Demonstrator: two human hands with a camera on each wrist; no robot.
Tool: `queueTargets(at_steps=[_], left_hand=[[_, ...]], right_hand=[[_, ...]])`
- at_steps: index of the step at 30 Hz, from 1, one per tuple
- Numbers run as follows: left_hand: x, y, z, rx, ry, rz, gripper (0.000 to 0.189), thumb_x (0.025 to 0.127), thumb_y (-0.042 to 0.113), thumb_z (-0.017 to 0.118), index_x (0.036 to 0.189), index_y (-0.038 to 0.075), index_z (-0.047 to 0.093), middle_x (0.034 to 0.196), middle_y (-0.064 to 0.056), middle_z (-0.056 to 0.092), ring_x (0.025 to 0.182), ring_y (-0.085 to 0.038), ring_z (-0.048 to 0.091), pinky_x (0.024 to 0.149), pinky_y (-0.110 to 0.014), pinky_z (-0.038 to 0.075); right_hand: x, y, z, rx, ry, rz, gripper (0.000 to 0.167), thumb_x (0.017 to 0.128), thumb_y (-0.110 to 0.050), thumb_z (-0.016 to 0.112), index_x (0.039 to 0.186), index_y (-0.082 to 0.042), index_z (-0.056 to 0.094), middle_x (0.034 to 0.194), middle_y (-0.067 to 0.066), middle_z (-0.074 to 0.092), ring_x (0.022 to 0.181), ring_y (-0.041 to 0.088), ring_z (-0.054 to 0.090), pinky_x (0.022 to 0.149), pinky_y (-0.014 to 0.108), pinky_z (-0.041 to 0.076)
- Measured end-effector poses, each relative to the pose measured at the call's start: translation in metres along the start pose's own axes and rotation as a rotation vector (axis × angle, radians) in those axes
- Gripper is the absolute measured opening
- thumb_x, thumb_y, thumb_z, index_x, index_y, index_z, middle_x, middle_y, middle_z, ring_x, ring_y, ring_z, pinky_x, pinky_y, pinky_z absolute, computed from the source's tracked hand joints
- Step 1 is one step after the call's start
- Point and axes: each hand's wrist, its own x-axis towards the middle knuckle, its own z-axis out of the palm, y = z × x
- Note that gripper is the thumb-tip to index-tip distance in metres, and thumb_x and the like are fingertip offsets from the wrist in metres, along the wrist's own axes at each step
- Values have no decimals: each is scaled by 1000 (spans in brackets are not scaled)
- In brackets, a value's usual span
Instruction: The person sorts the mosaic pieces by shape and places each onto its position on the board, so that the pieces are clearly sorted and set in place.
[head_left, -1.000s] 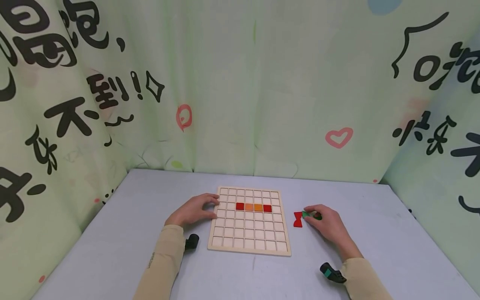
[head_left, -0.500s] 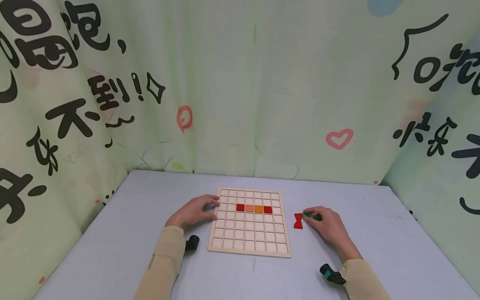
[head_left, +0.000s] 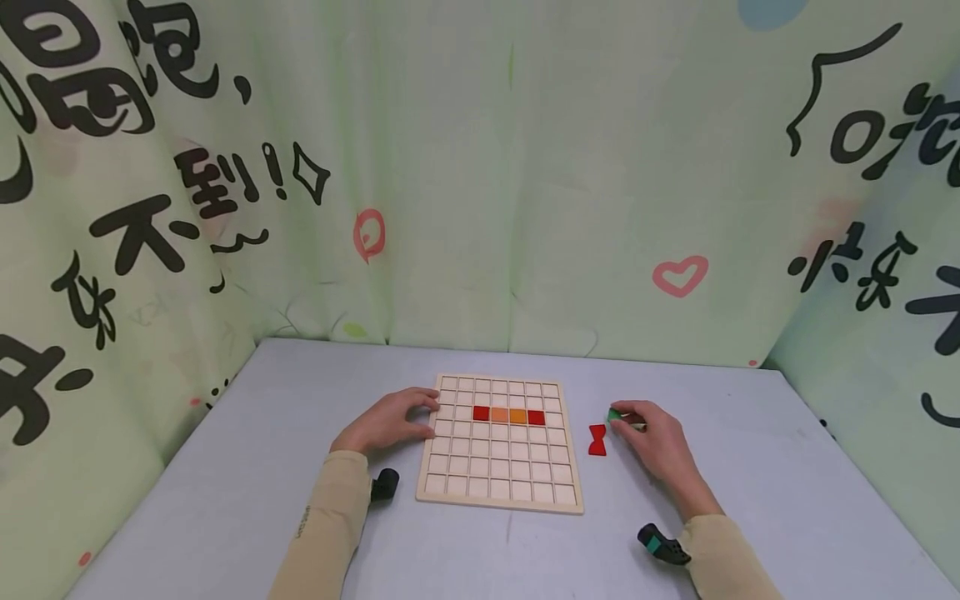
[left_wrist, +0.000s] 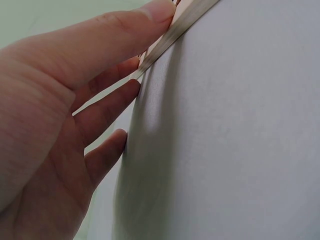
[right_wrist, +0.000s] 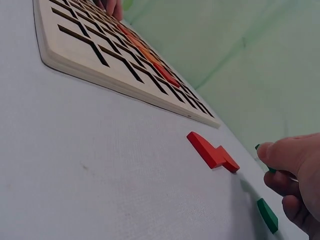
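A wooden grid board (head_left: 498, 468) with square cells lies on the table. Its third row from the back holds red and orange square tiles (head_left: 498, 414) side by side. My left hand (head_left: 386, 423) touches the board's left edge with thumb and fingertips, fingers fairly straight. To the right of the board, my right hand (head_left: 656, 437) pinches a small green piece (head_left: 613, 414) between thumb and finger, mostly covered by them. Another green piece (right_wrist: 268, 215) lies on the table under that hand. Two red pieces (right_wrist: 202, 149) meet in a bow-tie shape between board and right hand.
The pale table (head_left: 247, 500) has a curtain (head_left: 450, 167) with printed writing behind it and at both sides. A black wrist device (head_left: 384, 484) hangs at the left sleeve, another black device (head_left: 663, 546) at the right sleeve.
My right hand has lifted slightly with the green piece, drawing it a little away from the red pieces. My left hand and the board stay as they were.
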Motion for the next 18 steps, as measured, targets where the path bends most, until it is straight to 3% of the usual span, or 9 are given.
queueTargets(at_steps=[7, 18], left_hand=[[0, 0, -1, -7, 2, 0, 38, 83, 15, 79, 118, 9, 67, 143, -3, 51, 138, -26, 39, 114, -41, 33], [0, 1, 0, -6, -1, -5, 39, 83, 16, 79, 119, 8, 67, 143, -3, 51, 139, -26, 39, 115, -41, 33]], right_hand=[[3, -5, 1, 15, -9, -5, 32, 91, -11, 69, 120, 1, 64, 114, 17, 64, 99, 30, 60, 88, 48, 54], [3, 2, 3, -34, 3, -19, 25, 90, 0, 65, 115, 1, 65, 111, 18, 64, 96, 30, 58, 87, 50, 52]])
